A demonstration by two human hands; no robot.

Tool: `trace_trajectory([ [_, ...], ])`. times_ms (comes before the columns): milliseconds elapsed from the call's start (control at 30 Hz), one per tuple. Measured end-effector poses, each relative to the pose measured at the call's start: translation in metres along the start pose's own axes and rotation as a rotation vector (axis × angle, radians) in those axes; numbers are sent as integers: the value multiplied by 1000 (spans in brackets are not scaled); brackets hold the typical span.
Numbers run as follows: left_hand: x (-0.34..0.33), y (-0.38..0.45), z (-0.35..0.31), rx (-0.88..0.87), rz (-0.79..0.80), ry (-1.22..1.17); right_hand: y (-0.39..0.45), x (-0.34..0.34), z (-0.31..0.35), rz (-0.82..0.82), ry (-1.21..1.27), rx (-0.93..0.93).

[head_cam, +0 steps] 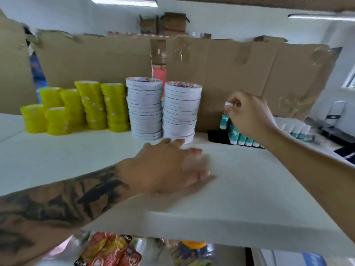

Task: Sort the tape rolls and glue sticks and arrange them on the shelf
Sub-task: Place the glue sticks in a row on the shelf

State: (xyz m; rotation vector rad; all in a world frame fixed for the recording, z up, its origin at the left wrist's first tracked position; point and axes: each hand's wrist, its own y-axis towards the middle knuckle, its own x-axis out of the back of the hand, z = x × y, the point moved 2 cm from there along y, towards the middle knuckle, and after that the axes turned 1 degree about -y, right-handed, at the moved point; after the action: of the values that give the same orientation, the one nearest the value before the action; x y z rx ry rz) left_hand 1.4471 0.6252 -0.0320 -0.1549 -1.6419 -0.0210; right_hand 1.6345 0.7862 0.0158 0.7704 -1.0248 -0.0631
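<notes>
While the right hand point(247, 114) pinched the white cap of a glue stick point(225, 117) at the back of the white shelf point(259, 181), the left hand point(167, 167) lay flat and open on the shelf, fingertips just in front of the white tape stacks point(163, 108). Yellow tape stacks point(80, 108) stood further left. More glue sticks point(242, 139) stood below the right hand. A careless nudge from the left fingers could topple the tall white stack; setting the held stick down roughly might knock over its neighbours.
</notes>
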Motion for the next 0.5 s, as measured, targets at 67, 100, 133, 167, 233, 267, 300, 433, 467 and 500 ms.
trace_trajectory([
  [67,-1,-1,-2,13,33,12,4,-9,-7,10,-28,23],
  [100,-2,-2,-2,18,45,16,4,-13,-11,4,-57,32],
  [133,-1,-2,-3,24,53,19,4,-17,-16,-7,-94,42],
  [167,-1,-2,-3,29,60,18,4,-20,-21,-15,-130,47],
  [233,-3,-1,-3,41,67,-2,4,-23,-28,-18,-164,38],
  [267,-4,-1,-2,45,65,-10,4,-22,-31,-25,-165,29],
  [300,-5,0,-1,49,65,-17,3,-22,-32,-34,-164,21],
  [433,-9,2,2,52,70,-37,3,-24,-33,-87,-145,9],
  [467,-9,2,3,52,68,-40,3,-25,-32,-97,-140,7],
  [500,-10,3,3,54,65,-46,3,-26,-31,-107,-136,3],
])
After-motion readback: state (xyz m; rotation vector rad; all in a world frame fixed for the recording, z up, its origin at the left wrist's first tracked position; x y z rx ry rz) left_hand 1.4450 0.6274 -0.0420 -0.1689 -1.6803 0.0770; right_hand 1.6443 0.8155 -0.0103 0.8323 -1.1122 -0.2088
